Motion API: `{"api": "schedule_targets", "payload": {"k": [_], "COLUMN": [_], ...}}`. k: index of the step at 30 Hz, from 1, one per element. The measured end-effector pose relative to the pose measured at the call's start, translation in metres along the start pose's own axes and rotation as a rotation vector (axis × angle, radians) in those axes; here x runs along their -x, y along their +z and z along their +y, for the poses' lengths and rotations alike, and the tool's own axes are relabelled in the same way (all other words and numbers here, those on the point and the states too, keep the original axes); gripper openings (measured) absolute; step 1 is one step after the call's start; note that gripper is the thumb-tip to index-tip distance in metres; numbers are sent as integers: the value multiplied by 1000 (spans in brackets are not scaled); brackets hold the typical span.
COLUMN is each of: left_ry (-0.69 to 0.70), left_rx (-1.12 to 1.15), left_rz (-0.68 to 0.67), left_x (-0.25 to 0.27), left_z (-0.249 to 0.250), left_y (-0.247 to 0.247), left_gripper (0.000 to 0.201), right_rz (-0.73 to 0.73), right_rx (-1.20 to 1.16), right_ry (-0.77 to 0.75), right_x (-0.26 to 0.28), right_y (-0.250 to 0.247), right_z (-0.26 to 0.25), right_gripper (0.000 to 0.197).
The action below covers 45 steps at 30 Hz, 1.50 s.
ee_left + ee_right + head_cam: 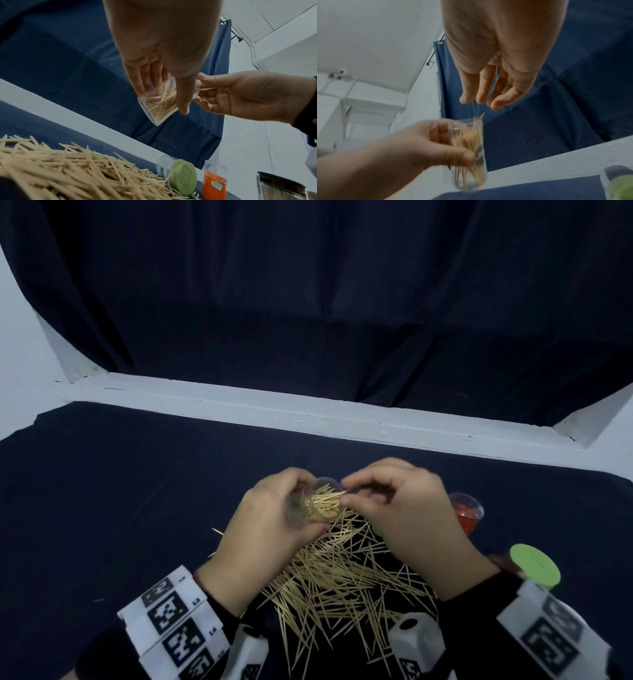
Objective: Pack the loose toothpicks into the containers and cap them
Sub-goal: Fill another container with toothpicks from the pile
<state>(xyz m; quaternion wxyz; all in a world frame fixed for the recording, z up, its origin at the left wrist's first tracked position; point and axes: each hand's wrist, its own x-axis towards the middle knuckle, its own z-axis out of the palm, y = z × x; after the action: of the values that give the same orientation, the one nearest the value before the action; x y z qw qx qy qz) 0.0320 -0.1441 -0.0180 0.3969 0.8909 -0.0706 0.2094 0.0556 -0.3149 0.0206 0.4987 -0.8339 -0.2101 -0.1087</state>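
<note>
Above the dark table, head view:
- Left hand (270,518): a clear container (313,503) is gripped by it, fingers and thumb curled round the wall; the container is tilted, its mouth turned toward the right hand.
- Right hand (404,508): it is held just beside the mouth, thumb and forefinger brought close together at the toothpick tips. Whether a toothpick is pinched cannot be told here.
- Loose toothpicks (342,580): a wide heap is spread on the table (120,491) below and between both hands.
- Behind the right hand: a red container (467,513) is seen; a green cap (534,566) lies near the right wrist.

Left wrist view:
- Clear container (159,104): it is held in the left hand (163,54), partly filled with toothpicks.
- Right hand (248,94): its fingertips are touching the container's rim; the fingers are curled.
- Below the hands: the heap (68,169), a lying container with a green cap (183,177), and an orange container (214,181) standing upright.

Right wrist view (blurred):
- Right hand (496,67): the fingers hang loosely, slightly apart, just above the container mouth; nothing held is visible.
- Clear container (469,155): it is gripped by the left hand (419,146), toothpicks sticking out of the mouth.
</note>
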Motion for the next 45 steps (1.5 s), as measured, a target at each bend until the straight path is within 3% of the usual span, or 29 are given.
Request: {"api": "schedule_targets", "payload": {"k": [4,7,13,16,21,25,30,32,36,39,42,45], "left_ry": [86,114,162,185,194,186,182,168,76,-7,-52,-65], "left_rx": [-38,-35,6,-6,-6,5,-12,-31,-101,-142,-160,-167], "left_rz": [75,118,191,184,161,169,144,123,102,116,120,88], "left_x": [-1,-4,-6,-5,-4,-4,-3,-2,-3,-4,-4,1], "left_z": [-1,-2,0,1,1,3,0,-2,-12,-23,-34,-43], "left_y": [0,-2,-6,-5,-4,-7,-9,-12,-30,-48,-63,-69], "left_gripper": [45,49,52,55,50,45,46,50,54,54,52,49], "right_rz": [-51,54,52,75,73,162,28,-8,-11,-18,-295,-583], "right_rx": [45,138,537,490,548,408,646,640,330,274,530,729], "right_ry": [-168,-194,-350,-373,-458,-414,-507,-514,-342,-66,229,303], "right_x": [11,14,21,22,21,19,18,17,10,1,-3,4], "right_y": [13,15,25,27,24,18,26,24,4,-8,-5,11], "right_z": [-1,-1,-10,-9,-9,-9,-4,-6,-17,-17,-6,3], "right_gripper": [14,12,37,38,14,20,43,40,25,28,54,84]}}
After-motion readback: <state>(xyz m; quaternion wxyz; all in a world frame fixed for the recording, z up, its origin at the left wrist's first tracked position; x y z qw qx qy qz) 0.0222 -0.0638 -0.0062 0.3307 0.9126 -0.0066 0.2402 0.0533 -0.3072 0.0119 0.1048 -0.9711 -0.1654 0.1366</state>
